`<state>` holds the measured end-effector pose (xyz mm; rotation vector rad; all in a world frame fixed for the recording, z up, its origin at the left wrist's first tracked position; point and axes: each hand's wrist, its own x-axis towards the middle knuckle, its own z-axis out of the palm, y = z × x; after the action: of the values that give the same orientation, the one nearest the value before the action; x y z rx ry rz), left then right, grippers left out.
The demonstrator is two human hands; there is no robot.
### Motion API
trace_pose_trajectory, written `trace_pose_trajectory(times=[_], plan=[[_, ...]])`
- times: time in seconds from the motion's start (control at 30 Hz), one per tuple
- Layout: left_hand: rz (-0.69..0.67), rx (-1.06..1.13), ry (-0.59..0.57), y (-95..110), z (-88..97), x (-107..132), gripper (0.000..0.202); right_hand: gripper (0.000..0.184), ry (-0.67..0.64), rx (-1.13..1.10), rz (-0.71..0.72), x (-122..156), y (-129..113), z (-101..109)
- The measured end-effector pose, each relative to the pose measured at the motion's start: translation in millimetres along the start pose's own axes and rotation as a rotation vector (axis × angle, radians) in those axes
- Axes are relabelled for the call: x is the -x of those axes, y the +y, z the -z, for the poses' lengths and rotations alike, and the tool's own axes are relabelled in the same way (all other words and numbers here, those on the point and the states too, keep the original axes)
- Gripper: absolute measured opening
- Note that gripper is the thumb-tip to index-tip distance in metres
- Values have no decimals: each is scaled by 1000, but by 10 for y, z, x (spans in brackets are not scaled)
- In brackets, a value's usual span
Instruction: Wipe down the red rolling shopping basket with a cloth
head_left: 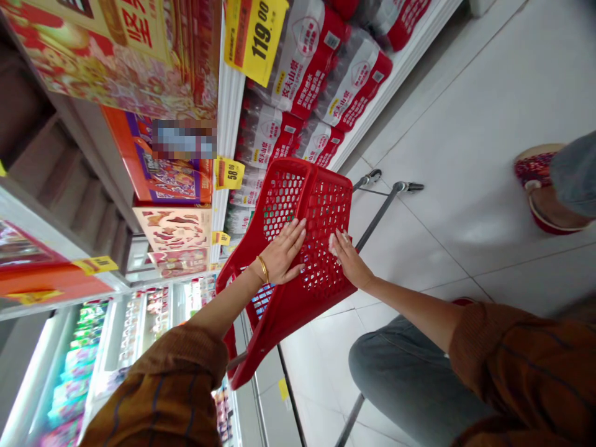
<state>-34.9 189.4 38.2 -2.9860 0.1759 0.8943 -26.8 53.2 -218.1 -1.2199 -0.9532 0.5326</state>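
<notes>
A red plastic shopping cart (pixel 321 186) with perforated panels fills the middle of the view, tilted in the picture. My left hand (pixel 282 253), wearing a gold bangle (pixel 263 268), lies flat on the cart's wall with its fingers stretched out. On the same perforated panel, to the right, my right hand (pixel 352 261) presses a small crumpled white tissue (pixel 332 244) against the plastic. Its fingers are together over the tissue and partly hide it.
Shelves hold packs of bottled water (pixel 298 56), snack boxes (pixel 172 223) and yellow price tags (pixel 256 37). Cart wheels (pixel 372 177) rest on the tiled floor (pixel 447 180). Another person's foot (pixel 542 186) stands at the right. A lit chiller (pixel 74 372) is lower left.
</notes>
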Motion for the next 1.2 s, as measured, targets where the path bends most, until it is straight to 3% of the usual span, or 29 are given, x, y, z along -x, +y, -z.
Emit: trace_pose_trajectory(times=[0.13, 0.33, 0.47, 0.67, 0.87, 1.03, 1.2], plan=[[-45, 4, 36, 1, 13, -17, 80, 79, 38, -61, -33, -102, -141, 94], [-89, -9, 55, 54, 38, -21, 72, 71, 234, -54, 56, -772, -528, 223], [-108, -32, 83, 90, 43, -20, 70, 70, 264, -30, 153, -1027, -580, 243], [-121, -47, -18, 179, 78, 91, 73, 72, 198, -24, 215, -974, -480, 309], [-233, 72, -251, 445, 82, 391, 84, 74, 152, -49, 238, -929, -471, 375], [-159, 123, -226, 515, -27, 514, 72, 72, 187, -48, 286, -841, -620, 293], [-145, 164, -184, 470, -93, 537, 63, 73, 128, -32, 395, -779, -642, 124]])
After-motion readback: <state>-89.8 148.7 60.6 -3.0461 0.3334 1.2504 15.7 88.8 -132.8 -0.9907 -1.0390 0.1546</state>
